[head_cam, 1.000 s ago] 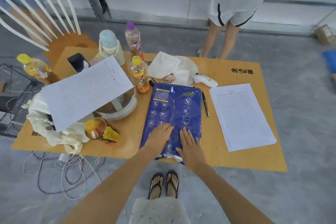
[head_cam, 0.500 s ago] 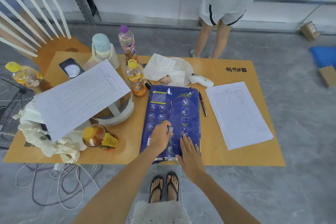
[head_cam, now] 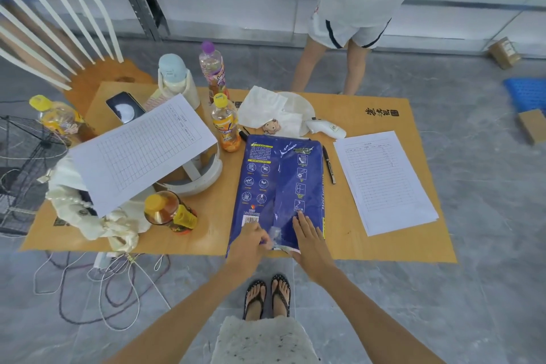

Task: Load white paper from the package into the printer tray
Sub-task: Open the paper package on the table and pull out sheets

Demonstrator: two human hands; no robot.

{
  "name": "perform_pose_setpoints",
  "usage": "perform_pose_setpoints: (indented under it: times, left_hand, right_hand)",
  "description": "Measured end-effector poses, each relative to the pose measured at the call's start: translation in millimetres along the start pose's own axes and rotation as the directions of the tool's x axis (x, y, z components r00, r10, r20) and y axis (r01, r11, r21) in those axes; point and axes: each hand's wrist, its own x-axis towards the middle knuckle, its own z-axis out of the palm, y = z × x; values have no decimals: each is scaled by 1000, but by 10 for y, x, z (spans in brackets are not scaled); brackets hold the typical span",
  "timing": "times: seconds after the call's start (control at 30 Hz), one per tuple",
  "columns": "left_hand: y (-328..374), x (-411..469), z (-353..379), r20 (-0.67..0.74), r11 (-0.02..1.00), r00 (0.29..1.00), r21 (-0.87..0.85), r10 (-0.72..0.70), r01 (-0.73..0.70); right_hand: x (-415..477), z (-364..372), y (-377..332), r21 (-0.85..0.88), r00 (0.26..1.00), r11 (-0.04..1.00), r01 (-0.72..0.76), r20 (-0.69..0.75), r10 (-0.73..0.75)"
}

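Nearby — pen, bottle flank package.

Left hand drawn back to the package's near edge

A second ago both hands lay flat, side by side, on the near half of the blue paper package. Half a second ago the left hand had reached up toward 12 o'clock and closed its fingers on the central seam. It now sits lower, toward 6 o'clock, at the near edge, fingers curled on a crumpled bit of clear wrapper. The right hand has kept flat, though it sits slightly nearer the 6 o'clock edge.
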Motion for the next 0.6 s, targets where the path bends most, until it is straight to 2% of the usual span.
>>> perform_pose_setpoints:
  times: [0.1, 0.17, 0.23, 0.33, 0.4, 0.47, 0.6]
  left_hand:
    - [-12, -225, 78, 132, 996, 990, 71, 44, -53]
    - [-40, -402, 151, 177, 964, 974, 200, 140, -175]
    - [-124, -590, 298, 301, 955, 949, 242, 96, -173]
    - [-191, -740, 448, 380, 941, 923, 290, 55, -176]
    - [-120, -735, 448, 456, 896, 889, 377, 40, -233]
    - [26, -691, 409, 560, 828, 827, 437, 54, -351]
    - [178, -699, 396, 769, 670, 635, 433, 74, -602]
  right_hand:
    - [-13, 5, -47, -26, 1000, 1000, -16, 4, 16]
    - [-5, 10, -69, -53, 999, 998, -33, 13, 33]
    - [3, 25, -74, -78, 998, 995, -54, 13, 55]
    - [11, 76, -77, -158, 998, 986, -57, 12, 60]
    - [24, 105, -90, -165, 997, 983, -76, -22, 73]
    - [37, 110, -98, -154, 995, 985, -83, -73, 72]
    - [10, 71, -4, -101, 992, 995, -17, -127, 4]
